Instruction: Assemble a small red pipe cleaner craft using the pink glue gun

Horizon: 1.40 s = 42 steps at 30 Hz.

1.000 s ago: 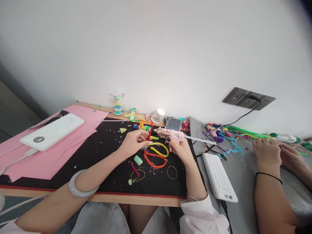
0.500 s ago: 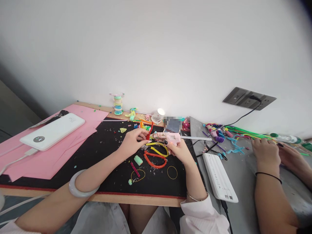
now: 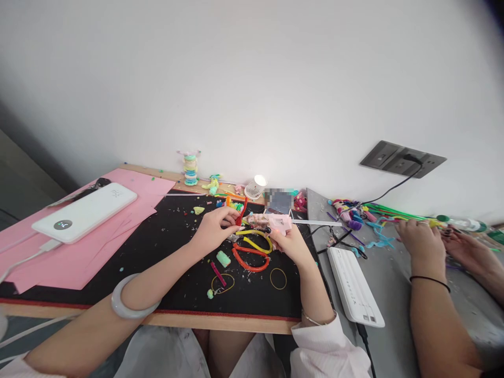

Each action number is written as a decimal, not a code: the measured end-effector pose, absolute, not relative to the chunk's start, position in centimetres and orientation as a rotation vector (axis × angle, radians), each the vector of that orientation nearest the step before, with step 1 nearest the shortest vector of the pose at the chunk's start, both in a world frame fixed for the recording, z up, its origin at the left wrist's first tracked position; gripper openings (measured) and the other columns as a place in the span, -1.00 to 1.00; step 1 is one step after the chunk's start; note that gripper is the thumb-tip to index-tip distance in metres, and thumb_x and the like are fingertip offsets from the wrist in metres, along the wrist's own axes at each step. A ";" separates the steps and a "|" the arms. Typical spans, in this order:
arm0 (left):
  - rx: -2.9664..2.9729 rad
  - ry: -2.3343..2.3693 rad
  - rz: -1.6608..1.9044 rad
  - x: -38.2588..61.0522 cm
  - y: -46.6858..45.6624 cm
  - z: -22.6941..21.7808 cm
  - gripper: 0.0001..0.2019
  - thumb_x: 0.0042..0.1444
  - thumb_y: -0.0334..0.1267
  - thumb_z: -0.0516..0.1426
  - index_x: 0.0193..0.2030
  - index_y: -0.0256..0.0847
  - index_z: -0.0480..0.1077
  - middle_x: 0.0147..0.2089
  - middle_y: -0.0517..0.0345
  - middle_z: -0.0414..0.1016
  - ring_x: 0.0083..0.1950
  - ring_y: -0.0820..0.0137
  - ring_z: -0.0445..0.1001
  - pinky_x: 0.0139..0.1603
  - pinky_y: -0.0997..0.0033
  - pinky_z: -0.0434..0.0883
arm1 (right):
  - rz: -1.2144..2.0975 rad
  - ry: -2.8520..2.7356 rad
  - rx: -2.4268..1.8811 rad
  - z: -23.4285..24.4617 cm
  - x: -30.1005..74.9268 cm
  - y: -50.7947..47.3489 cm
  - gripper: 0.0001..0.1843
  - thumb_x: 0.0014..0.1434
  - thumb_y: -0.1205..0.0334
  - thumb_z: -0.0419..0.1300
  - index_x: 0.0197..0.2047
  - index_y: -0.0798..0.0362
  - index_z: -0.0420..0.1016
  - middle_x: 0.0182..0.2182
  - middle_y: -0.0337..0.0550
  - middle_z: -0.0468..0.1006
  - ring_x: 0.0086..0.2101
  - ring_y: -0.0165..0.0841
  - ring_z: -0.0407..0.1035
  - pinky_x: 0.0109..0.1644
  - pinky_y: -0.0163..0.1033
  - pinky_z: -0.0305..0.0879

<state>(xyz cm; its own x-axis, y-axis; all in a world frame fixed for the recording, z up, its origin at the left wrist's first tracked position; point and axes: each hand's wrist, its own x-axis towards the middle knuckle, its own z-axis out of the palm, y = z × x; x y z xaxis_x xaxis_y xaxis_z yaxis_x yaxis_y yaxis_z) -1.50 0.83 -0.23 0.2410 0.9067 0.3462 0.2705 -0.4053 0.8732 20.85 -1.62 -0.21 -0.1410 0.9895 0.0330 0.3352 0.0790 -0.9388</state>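
Between the fingertips of my left hand [image 3: 214,229], a short red pipe cleaner [image 3: 241,214] is pinched, with its end pointing up. My right hand [image 3: 289,241] is wrapped around a pink glue gun [image 3: 279,222], and a long white stick [image 3: 317,223] extends from its back. The gun's front end points left at the red pipe cleaner; whether they touch is unclear. Below the hands lie a bent yellow pipe cleaner [image 3: 258,243] and an orange loop [image 3: 251,267] on the black mat [image 3: 169,262].
Pink sheets [image 3: 92,262] bear a white power bank [image 3: 86,212] at left. Rubber bands [image 3: 278,279] and fuzzy scraps lie nearby. A paper cup [image 3: 255,187] stands by the wall. At right are another power bank [image 3: 354,286] and a co-worker's hands [image 3: 423,244] near green pipe cleaners [image 3: 389,212].
My two hands and what they hold stay nearly still. The co-worker's left hand has shifted slightly left, and their hands have moved apart, with something yellow now showing between them.
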 end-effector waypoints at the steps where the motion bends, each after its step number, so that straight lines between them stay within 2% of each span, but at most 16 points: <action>1: 1.826 1.080 1.174 -1.5 0.8 -0.2 -0.74 -0.11 -0.17 0.21 -0.27 -0.23 0.37 -0.33 0.13 0.42 -0.31 0.40 0.45 -0.22 0.30 0.50 | 1.081 -1.592 -1.350 -0.2 20.8 -1.6 -0.75 0.04 0.07 0.14 -0.47 0.10 0.31 -0.73 -0.35 0.25 -0.70 -0.52 0.06 -0.66 -0.40 -0.05; 6: 1.830 1.083 1.177 -1.5 0.9 -0.2 -0.75 -0.09 -0.19 0.20 -0.26 -0.23 0.37 -0.32 0.12 0.42 -0.31 0.40 0.45 -0.22 0.32 0.50 | 1.071 -1.599 -1.348 -0.2 20.8 -1.7 -0.72 0.03 0.10 0.14 -0.56 0.08 0.24 -0.75 -0.34 0.24 -0.70 -0.52 0.07 -0.65 -0.40 -0.05; 13: 1.827 1.095 1.195 -1.5 0.9 -0.4 -0.78 -0.09 -0.27 0.20 -0.25 -0.23 0.36 -0.33 0.14 0.42 -0.30 0.41 0.45 -0.22 0.34 0.49 | 1.091 -1.600 -1.334 0.0 20.7 -1.7 -0.78 0.03 0.12 0.15 -0.48 0.09 0.29 -0.73 -0.36 0.24 -0.70 -0.53 0.06 -0.65 -0.42 -0.03; 19: 1.829 1.100 1.204 -1.6 1.0 -0.6 -0.78 -0.09 -0.27 0.20 -0.26 -0.24 0.35 -0.33 0.14 0.41 -0.31 0.41 0.44 -0.22 0.35 0.50 | 1.119 -1.630 -1.353 0.3 20.7 -1.9 -0.79 0.04 0.13 0.13 -0.48 0.11 0.32 -0.74 -0.35 0.25 -0.70 -0.53 0.07 -0.65 -0.42 -0.05; 25: 1.842 1.080 1.186 -1.6 0.9 -0.5 -0.78 -0.08 -0.29 0.20 -0.25 -0.24 0.36 -0.32 0.15 0.41 -0.30 0.42 0.44 -0.21 0.34 0.50 | 1.074 -1.600 -1.317 -0.1 20.8 -1.7 -0.72 0.03 0.10 0.14 -0.56 0.09 0.23 -0.75 -0.36 0.22 -0.70 -0.54 0.04 -0.65 -0.41 -0.06; 35: 1.848 1.078 1.178 -1.5 0.8 -0.3 -0.78 -0.08 -0.27 0.21 -0.26 -0.24 0.37 -0.32 0.16 0.42 -0.31 0.43 0.44 -0.22 0.37 0.50 | 1.063 -1.616 -1.349 -0.1 20.9 -1.6 -0.71 0.05 0.09 0.14 -0.54 0.09 0.23 -0.74 -0.35 0.23 -0.69 -0.54 0.05 -0.65 -0.41 -0.05; 42: 1.854 1.071 1.194 -1.5 0.9 -0.4 -0.79 -0.07 -0.29 0.20 -0.25 -0.24 0.37 -0.32 0.15 0.41 -0.30 0.43 0.44 -0.22 0.35 0.50 | 1.099 -1.584 -1.346 0.1 20.8 -1.7 -0.77 0.03 0.09 0.17 -0.42 0.10 0.31 -0.72 -0.37 0.24 -0.70 -0.53 0.07 -0.66 -0.42 0.00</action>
<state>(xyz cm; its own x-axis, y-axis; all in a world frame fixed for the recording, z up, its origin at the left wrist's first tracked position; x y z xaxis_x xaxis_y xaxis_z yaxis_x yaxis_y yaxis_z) -1.49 0.94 -0.42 0.2417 0.8952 0.3745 0.2747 -0.4333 0.8584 20.79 -1.73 0.05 -0.1454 0.9891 0.0231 0.3249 0.0698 -0.9432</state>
